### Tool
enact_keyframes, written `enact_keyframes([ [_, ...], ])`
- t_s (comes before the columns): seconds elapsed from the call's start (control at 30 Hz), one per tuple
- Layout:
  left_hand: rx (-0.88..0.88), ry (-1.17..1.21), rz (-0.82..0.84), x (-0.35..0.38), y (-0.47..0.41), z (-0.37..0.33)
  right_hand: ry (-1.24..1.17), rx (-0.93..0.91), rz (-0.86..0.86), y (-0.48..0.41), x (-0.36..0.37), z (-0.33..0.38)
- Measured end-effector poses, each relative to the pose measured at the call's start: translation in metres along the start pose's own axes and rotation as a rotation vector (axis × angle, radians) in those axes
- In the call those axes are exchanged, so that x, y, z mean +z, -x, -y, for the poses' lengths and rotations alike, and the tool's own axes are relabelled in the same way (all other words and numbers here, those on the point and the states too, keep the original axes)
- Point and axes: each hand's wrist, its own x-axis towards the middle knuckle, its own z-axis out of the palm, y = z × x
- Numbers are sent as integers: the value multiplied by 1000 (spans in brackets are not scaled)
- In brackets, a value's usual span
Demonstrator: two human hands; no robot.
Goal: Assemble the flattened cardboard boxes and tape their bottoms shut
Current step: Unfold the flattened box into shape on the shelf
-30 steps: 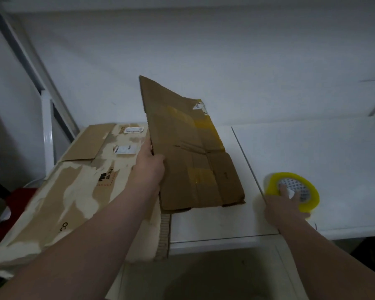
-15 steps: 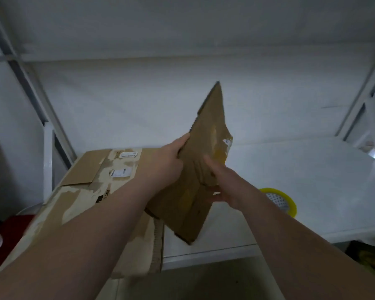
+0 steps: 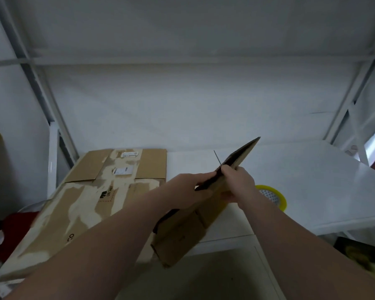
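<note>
A small flattened brown cardboard box (image 3: 182, 234) is held up edge-on above the white table's (image 3: 312, 180) front edge, tilted from lower left to upper right. My left hand (image 3: 191, 187) grips its left face and my right hand (image 3: 238, 180) grips its right face, both near the middle. A large flattened cardboard box (image 3: 91, 202) with torn paper patches and white labels lies flat at the left. A yellow tape roll (image 3: 273, 197) lies on the table just right of my right wrist, partly hidden by it.
White shelf posts (image 3: 52, 148) rise at the left and right, with a white shelf overhead. A red object (image 3: 11, 226) sits low at the left. A dark bin (image 3: 362, 254) shows under the table at the right. The floor (image 3: 204, 278) lies below the table edge.
My right hand left the tape roll and took hold of the small box. The box turned from flat-facing to edge-on and dropped lower. The view tilted upward.
</note>
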Motion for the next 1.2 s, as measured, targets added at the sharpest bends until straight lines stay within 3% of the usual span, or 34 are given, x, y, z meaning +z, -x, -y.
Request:
enact_keyframes([
  [0.27, -153, -57, 3, 3, 4, 9, 194, -22, 55, 4, 0, -9],
  [0.4, -219, -50, -157, -2, 1, 13, 354, -122, 62, 5, 10, -8],
  [0.53, -413, 169, -401, -19, -4, 31, 520, -210, 98, 6, 4, -1],
  [0.63, -448, 147, -472, -22, -6, 47, 628, -319, 153, 11, -1, 0],
  [0.7, -376, 143, -341, -20, -7, 52, 732, -397, 166, 16, -1, -3],
  [0.83, -424, 442, 202, -21, -4, 49, 833, -347, 107, 16, -6, -10],
  [0.93, -362, 183, 342, -19, 0, 48, 803, -316, 106, 16, -9, -13],
  [1.03, -326, -12, 233, -16, 1, 52, 804, -335, 115, 17, -7, -12],
  [1.2, -199, 164, -115, -28, 0, 44, 712, -262, 35, 6, -18, 4],
])
